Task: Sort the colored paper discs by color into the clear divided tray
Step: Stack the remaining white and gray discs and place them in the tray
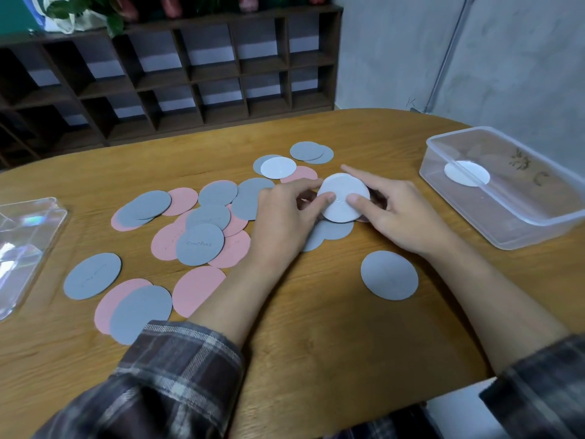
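Observation:
Both hands hold one white disc just above the table's middle. My left hand pinches its left edge, thumb on top. My right hand pinches its right edge, with the forefinger stretched out behind it. Several grey discs and pink discs lie scattered and overlapping to the left. Another white disc lies behind the hands. One grey disc lies alone near my right forearm. The clear tub at the right holds a white disc.
A clear shiny tray lies at the table's left edge. Dark wooden cubby shelves stand behind the table. A grey wall with a pipe rises at the back right.

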